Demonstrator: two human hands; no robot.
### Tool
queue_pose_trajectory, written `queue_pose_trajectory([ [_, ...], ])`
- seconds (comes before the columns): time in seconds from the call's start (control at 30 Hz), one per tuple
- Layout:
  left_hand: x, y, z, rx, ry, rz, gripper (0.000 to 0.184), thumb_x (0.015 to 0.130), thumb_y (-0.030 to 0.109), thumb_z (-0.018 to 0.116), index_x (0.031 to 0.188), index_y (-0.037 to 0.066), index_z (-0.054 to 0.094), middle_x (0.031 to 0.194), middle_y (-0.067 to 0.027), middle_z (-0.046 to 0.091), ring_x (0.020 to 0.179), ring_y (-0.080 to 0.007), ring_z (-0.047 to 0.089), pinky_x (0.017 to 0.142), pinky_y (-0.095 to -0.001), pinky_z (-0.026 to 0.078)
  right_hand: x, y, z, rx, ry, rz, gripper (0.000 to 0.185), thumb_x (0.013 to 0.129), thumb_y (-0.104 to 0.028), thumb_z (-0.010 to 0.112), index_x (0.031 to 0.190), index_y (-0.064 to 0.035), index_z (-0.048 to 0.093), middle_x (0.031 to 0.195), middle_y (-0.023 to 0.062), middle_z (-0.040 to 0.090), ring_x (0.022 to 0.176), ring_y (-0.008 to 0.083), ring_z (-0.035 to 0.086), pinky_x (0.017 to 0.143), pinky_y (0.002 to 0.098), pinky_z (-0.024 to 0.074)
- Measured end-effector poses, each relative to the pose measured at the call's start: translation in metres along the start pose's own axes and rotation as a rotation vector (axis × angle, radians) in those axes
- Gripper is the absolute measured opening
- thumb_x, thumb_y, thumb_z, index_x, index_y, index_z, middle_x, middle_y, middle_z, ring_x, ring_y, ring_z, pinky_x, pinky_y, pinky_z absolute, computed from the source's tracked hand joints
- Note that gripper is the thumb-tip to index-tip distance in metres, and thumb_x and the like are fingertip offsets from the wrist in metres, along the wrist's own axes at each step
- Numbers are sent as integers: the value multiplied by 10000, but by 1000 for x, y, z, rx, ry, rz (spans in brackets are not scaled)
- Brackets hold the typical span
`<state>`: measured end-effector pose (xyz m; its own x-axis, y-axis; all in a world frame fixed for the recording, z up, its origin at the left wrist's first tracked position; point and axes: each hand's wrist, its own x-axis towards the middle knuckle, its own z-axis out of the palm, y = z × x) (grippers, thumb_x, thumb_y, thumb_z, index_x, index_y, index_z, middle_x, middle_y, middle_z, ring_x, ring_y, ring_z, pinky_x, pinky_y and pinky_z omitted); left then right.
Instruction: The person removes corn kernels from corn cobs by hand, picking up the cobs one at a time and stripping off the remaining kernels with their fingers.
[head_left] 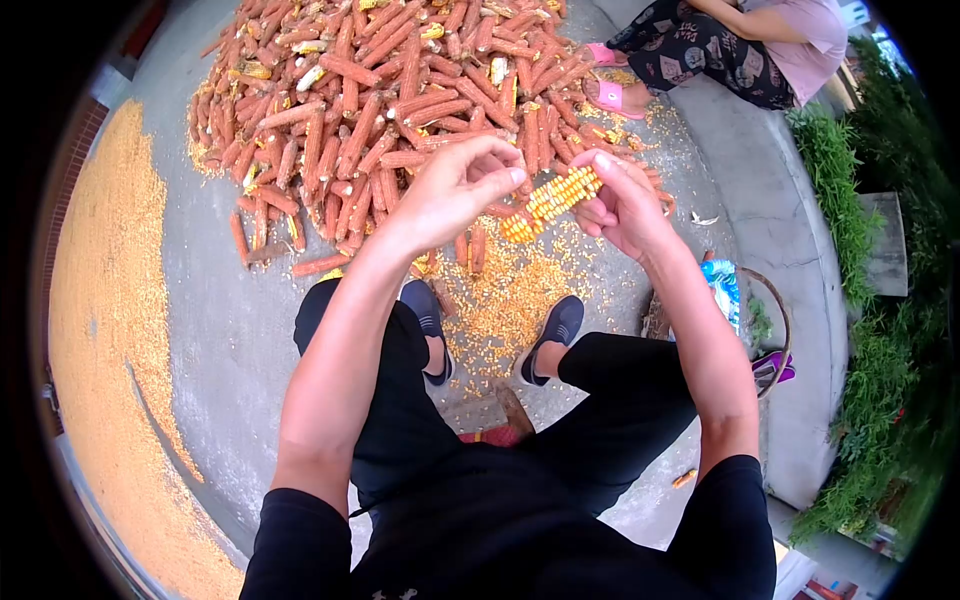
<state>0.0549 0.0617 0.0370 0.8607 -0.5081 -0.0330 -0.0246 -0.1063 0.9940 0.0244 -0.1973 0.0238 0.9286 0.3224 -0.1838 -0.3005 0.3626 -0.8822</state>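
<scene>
A corn cob with yellow kernels is held in front of me, its right end gripped in my right hand. Patches of its side are stripped to the reddish core. My left hand hovers just beyond the cob's left end, fingers curled and thumb apart from them, with nothing visible between. Below the cob, loose kernels lie scattered around my shoes. Behind both hands rises a large pile of reddish, mostly bare cobs, a few with yellow kernels left on them.
A wide layer of kernels covers the ground at left. At upper right sits another person in pink sandals. A handled basket with a blue-and-white bag stands by my right leg. Green plants line the right edge.
</scene>
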Motion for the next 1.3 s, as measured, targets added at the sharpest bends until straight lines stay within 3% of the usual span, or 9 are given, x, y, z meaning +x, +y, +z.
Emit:
queue_pose_trajectory([
  [0.17, -8, 7, 37, -349, -355, -245, 375, 1059, 362, 531, 1218, 27, 588, 879, -93, 680, 687, -119, 657, 452, -220, 436, -28, -11, 13, 94, 14, -97, 395, 1057, -375, 535, 1145, 1, 618, 646, -27, 410, 514, 58, 343, 474, 247, 346],
  [0.47, -11, 16, 64, -634, -341, -277, 339, 1026, 348, 568, 1161, 37, 543, 747, -63, 606, 479, -86, 500, 389, -206, 308, -19, -1, 35, 163, 219, -222, 601, 1079, -511, 387, 1148, 26, 648, 644, -56, 401, 521, 45, 332, 475, 229, 304],
  [0.57, -7, 11, 73, -414, -230, -229, 265, 998, 233, 621, 1152, 29, 554, 756, -64, 610, 489, -82, 513, 406, -210, 338, -20, 2, 44, -194, 386, -219, 494, 1049, -483, 507, 1080, -16, 666, 725, -9, 562, 590, 62, 493, 520, 228, 380],
  [0.6, -6, 11, 83, -170, -89, -121, 197, 934, 98, 658, 1101, 27, 582, 768, -55, 615, 499, -78, 526, 434, -216, 378, -15, 12, 40, -368, 440, -311, 412, 1020, -426, 592, 1015, -20, 665, 811, 12, 649, 656, 126, 581, 593, 291, 465],
  [0.7, 1, -20, 94, 456, 290, 410, 418, 852, 103, 688, 1235, -26, 582, 876, -56, 683, 590, -100, 603, 507, -258, 454, -4, 26, 45, -686, 507, -630, 364, 1016, -337, 600, 948, 19, 623, 745, 112, 622, 659, 190, 578, 645, 375, 484],
  [0.83, -12, -3, 90, -283, -93, -142, 318, 801, 7, 624, 1116, -5, 579, 749, -60, 609, 533, -93, 560, 464, -256, 406, -8, 17, 48, -633, 408, -622, 317, 1031, -293, 566, 918, 1, 594, 692, 130, 554, 631, 197, 536, 617, 377, 458],
  [0.87, -15, 3, 92, -425, -85, -156, 135, 814, -33, 620, 908, 29, 546, 613, -39, 532, 423, -89, 465, 377, -264, 335, -10, 15, 47, -623, 375, -597, 310, 1034, -288, 561, 911, -5, 589, 685, 123, 546, 625, 195, 525, 611, 373, 453],
  [1.0, -20, 2, 83, -650, -283, -233, 116, 845, 33, 619, 860, 19, 505, 575, -30, 495, 378, -93, 420, 381, -254, 287, -19, 5, 43, -702, 263, -563, 314, 1065, -284, 520, 919, -8, 561, 711, 70, 548, 643, 148, 501, 586, 348, 431],
  [1.3, -15, -5, 66, -1238, -614, -293, 85, 960, 110, 554, 1028, 65, 528, 631, -37, 478, 423, -106, 406, 391, -251, 278, -26, 2, 30, -155, 22, -241, 203, 1074, -216, 495, 1067, -36, 589, 787, -34, 530, 622, 29, 442, 504, 212, 335],
])
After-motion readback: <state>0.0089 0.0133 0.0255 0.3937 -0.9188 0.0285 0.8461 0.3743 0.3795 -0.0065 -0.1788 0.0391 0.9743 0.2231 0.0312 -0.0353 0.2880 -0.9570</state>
